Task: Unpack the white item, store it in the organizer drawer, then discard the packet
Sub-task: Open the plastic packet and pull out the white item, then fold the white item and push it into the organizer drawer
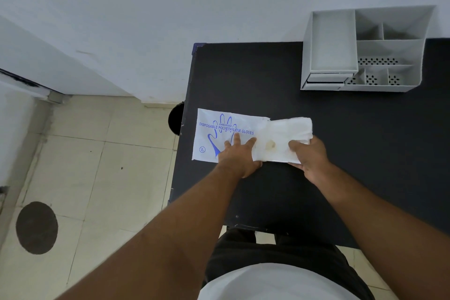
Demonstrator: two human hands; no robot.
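Step 1 of 3 underway: L hand [239,153], fingers spread, presses packet [219,129] flat; R hand [309,156] pinches white item [285,136], partly out at packet's 3 o'clock. Left: organizer drawer [325,77] at 1 o'clock, then discarding packet.

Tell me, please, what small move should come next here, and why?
Probably draw the white item rightward, clear of the packet: it is only partly out, the right hand grips its end, and the left hand presses the packet flat on the table.
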